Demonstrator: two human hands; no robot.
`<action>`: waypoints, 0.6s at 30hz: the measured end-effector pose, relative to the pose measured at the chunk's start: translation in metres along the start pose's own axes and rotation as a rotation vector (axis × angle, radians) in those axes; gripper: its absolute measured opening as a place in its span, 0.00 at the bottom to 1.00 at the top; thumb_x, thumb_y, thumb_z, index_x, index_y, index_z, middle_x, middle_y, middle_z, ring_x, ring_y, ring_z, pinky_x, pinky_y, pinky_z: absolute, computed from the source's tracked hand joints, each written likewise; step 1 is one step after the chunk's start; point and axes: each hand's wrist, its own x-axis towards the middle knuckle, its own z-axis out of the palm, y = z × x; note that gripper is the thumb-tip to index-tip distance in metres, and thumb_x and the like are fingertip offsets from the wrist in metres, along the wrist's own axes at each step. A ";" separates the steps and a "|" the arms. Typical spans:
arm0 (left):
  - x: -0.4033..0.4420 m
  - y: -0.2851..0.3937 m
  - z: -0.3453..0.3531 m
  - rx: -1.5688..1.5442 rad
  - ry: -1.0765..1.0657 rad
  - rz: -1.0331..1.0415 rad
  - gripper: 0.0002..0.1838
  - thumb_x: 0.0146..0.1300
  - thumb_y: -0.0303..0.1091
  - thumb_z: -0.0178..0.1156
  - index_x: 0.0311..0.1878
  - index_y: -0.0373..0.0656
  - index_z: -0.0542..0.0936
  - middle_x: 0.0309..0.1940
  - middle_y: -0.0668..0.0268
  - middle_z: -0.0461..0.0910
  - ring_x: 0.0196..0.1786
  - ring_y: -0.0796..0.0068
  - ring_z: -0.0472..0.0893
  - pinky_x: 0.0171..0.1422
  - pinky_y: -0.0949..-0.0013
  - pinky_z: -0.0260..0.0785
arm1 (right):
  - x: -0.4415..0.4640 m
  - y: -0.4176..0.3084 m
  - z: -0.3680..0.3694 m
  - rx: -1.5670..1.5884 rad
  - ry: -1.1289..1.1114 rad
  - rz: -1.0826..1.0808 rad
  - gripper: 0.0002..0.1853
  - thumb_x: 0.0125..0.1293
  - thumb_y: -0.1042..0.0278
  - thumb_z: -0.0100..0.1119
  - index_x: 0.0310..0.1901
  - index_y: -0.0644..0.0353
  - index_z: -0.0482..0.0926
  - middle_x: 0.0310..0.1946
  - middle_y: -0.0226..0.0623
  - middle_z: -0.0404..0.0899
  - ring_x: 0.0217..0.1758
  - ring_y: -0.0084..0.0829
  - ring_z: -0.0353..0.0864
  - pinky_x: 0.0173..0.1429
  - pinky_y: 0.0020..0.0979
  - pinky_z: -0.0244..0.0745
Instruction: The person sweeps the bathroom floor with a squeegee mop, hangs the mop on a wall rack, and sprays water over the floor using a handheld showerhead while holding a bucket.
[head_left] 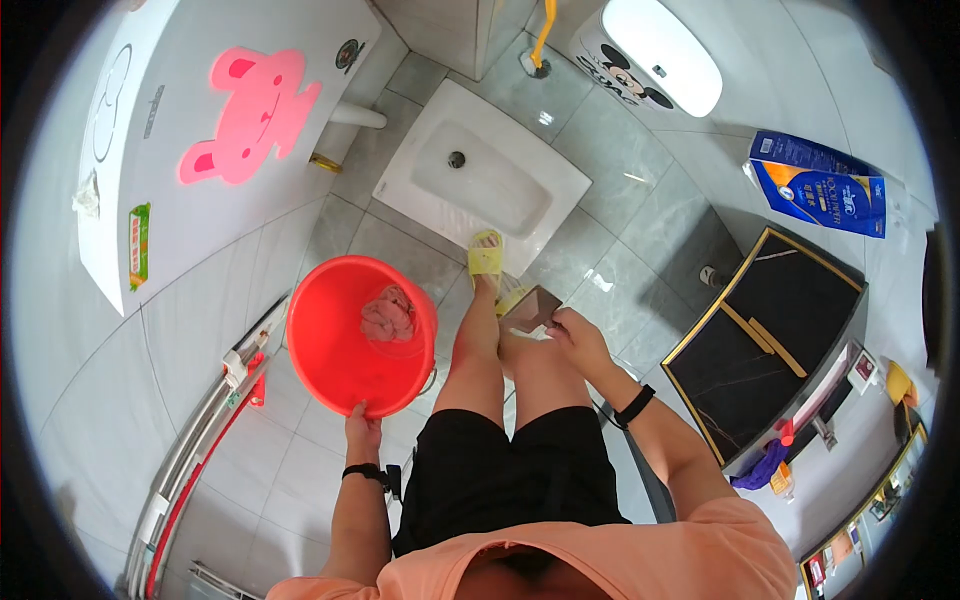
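A person in an orange top and black shorts grips a red bucket [350,375] by the near edge of its rim with the left hand [362,430], the fingers closed over the lip. The bucket lies forward of that hand and to the left of the legs [472,372], its wide mouth turned up toward the camera; whether its base rests on the floor [245,445] cannot be told. Inside, a crumpled pink cloth [388,315] sits toward the far, right-hand side, across the opening from the gripping fingers and with no clear long axis.

The right hand [575,338], nearly closed, pinches a flat grey-brown item [532,308] by its near right side. The item reaches forward and left from the fingers, over the lower legs; what it is cannot be made out. The left hand is the nearer to the bucket, while the legs stand between the bucket and the right hand.

Straight ahead, beyond the yellow slippers [486,256], a white squat toilet [480,180] is set at a slant on grey tile, its dark drain [457,159] toward the far left. A brush with a yellow handle [544,38] stands past it, near a white bin [668,58] bearing a cartoon mouse. At left rises a white appliance [170,110] with a pink bear sticker [255,115]; at right are a black cabinet [720,370] with gold trim and a blue pouch [825,195].
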 end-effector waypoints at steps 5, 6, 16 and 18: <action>-0.010 -0.011 -0.017 -0.031 -0.004 0.022 0.18 0.63 0.22 0.54 0.57 0.40 0.71 0.52 0.60 0.78 0.52 0.65 0.80 0.55 0.64 0.78 | -0.041 0.057 0.022 0.514 0.079 0.238 0.08 0.71 0.71 0.53 0.47 0.64 0.71 0.41 0.40 0.81 0.47 0.27 0.80 0.53 0.27 0.72; -0.013 -0.013 -0.021 -0.039 -0.017 0.045 0.18 0.63 0.22 0.54 0.57 0.40 0.71 0.52 0.60 0.78 0.53 0.64 0.80 0.57 0.63 0.78 | -0.055 0.069 0.026 0.524 0.080 0.249 0.08 0.71 0.71 0.53 0.47 0.64 0.71 0.41 0.40 0.81 0.47 0.27 0.80 0.53 0.27 0.72; -0.008 -0.015 -0.079 0.008 -0.021 0.085 0.19 0.66 0.23 0.53 0.60 0.35 0.68 0.55 0.57 0.75 0.57 0.61 0.77 0.61 0.60 0.75 | -0.174 0.182 0.023 0.649 0.456 0.345 0.07 0.74 0.68 0.47 0.47 0.61 0.70 0.39 0.34 0.77 0.45 0.25 0.77 0.55 0.29 0.70; -0.008 -0.009 -0.090 0.010 -0.026 0.078 0.18 0.65 0.22 0.52 0.59 0.35 0.68 0.55 0.56 0.76 0.57 0.60 0.77 0.62 0.59 0.75 | -0.194 0.195 0.012 0.604 0.505 0.381 0.06 0.74 0.68 0.46 0.47 0.60 0.69 0.40 0.34 0.76 0.44 0.26 0.76 0.55 0.29 0.71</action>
